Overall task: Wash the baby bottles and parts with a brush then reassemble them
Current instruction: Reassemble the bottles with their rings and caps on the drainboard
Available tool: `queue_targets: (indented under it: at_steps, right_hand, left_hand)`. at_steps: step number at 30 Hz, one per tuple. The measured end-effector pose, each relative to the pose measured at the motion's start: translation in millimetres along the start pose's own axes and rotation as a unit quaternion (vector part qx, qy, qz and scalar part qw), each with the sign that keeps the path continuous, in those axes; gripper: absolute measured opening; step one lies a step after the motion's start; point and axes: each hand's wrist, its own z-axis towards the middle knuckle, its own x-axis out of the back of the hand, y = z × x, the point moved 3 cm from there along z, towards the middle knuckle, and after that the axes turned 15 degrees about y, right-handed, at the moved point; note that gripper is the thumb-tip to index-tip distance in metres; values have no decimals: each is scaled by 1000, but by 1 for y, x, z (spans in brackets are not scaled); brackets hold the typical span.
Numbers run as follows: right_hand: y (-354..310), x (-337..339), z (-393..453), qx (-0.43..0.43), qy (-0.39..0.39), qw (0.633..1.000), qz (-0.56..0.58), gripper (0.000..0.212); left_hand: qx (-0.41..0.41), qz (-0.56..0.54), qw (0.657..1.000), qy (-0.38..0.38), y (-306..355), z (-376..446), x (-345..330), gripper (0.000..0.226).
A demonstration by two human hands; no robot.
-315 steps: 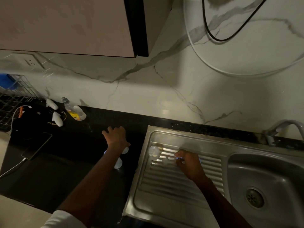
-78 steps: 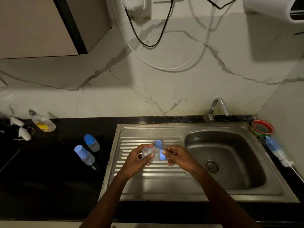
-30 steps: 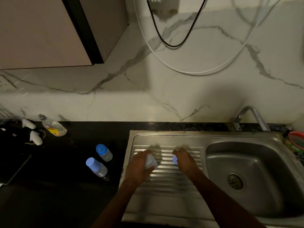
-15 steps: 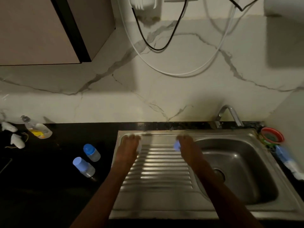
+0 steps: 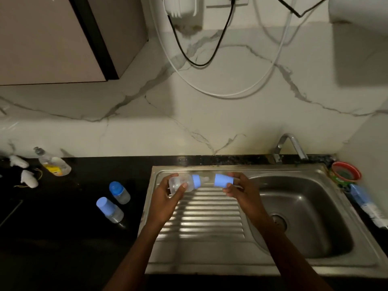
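Left hand (image 5: 165, 198) grips clear bottle (image 5: 181, 183) sideways over drainboard, teat pointing right. Right hand (image 5: 241, 191), fingers curled, pinches blue cap (image 5: 223, 180) just beside teat tip (not touching). Two capped bottles (image 5: 113, 201) upright on black counter (image 5: 63, 227), left of sink (image 5: 304, 217). Bottle brush (image 5: 366, 204) at far right.

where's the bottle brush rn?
Head view, far right: the bottle brush lies on the black counter beside the sink, just below the red-rimmed bowl.

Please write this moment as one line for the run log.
left hand: holds bottle | right hand: holds blue cap | cap: off, facing teat
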Motion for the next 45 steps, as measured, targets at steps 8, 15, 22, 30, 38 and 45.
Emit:
queue_targets:
  at_steps: [8,15,22,30,38,45]
  right_hand:
    - [-10,-15,-18,-9,-79,997,12,28]
    - [-11,-9,-23,2,-126,992,-21,35]
    - [-20,-5,-24,16,-115,993,-20,33]
    - [-21,2,-15,37,-149,986,-70,32]
    - [-15,-41,-37,82,-140,981,-102,50]
    - [-15,-91,-47,171,-186,953,-166,42]
  left_hand:
    - [5,-28,998,-52,14,-16,-7,43]
    - [8,-26,998,-60,8,-18,-8,51]
    - [76,-116,988,-67,7,-29,-20,35]
    - [73,-87,988,-102,-5,-38,-23,36]
    - [-32,108,978,-176,-31,-45,-26,64]
    - [-13,88,993,-73,-53,-47,5,51]
